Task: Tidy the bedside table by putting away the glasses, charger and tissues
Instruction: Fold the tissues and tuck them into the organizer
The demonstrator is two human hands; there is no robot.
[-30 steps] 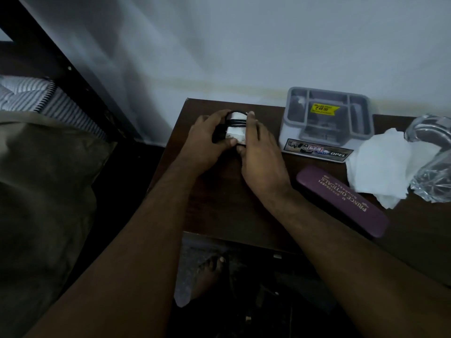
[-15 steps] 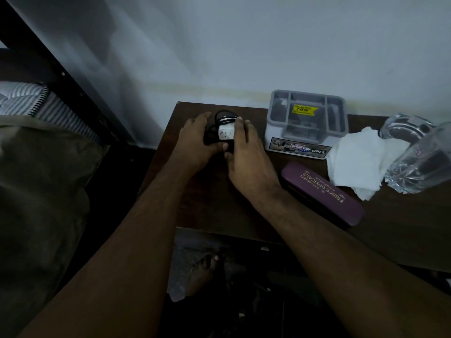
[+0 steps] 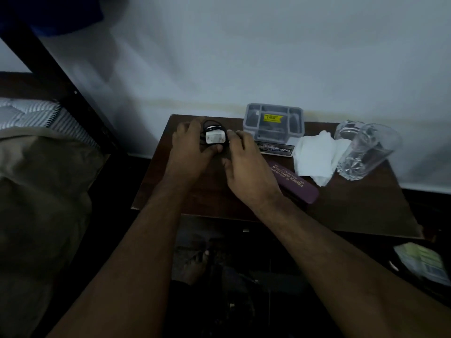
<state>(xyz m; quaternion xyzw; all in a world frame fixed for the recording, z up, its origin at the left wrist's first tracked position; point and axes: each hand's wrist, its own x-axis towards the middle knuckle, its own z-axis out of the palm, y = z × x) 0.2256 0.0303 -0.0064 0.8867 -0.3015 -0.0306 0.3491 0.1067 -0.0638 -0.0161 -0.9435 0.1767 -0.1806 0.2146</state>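
A white charger (image 3: 214, 137) with a black cable wound around it sits at the back left of the dark wooden bedside table (image 3: 353, 211). My left hand (image 3: 192, 150) grips it from the left, thumb under its front. My right hand (image 3: 246, 172) hovers just to its right, fingers spread and apart from it. A purple glasses case (image 3: 299, 185) lies closed beside my right wrist. White tissues (image 3: 314, 157) lie crumpled further right. A grey compartmented organiser (image 3: 274, 123) stands against the wall.
A clear drinking glass (image 3: 363, 152) stands at the table's right, touching the tissues. A bed with striped mattress (image 3: 31, 113) and olive blanket (image 3: 36, 203) lies to the left. A packet (image 3: 422, 262) rests low at the right. A foot (image 3: 197, 264) shows below the table.
My right hand has come off the charger and drawn back toward me. The left hand keeps hold of it. The camera view has pulled back and shifted.
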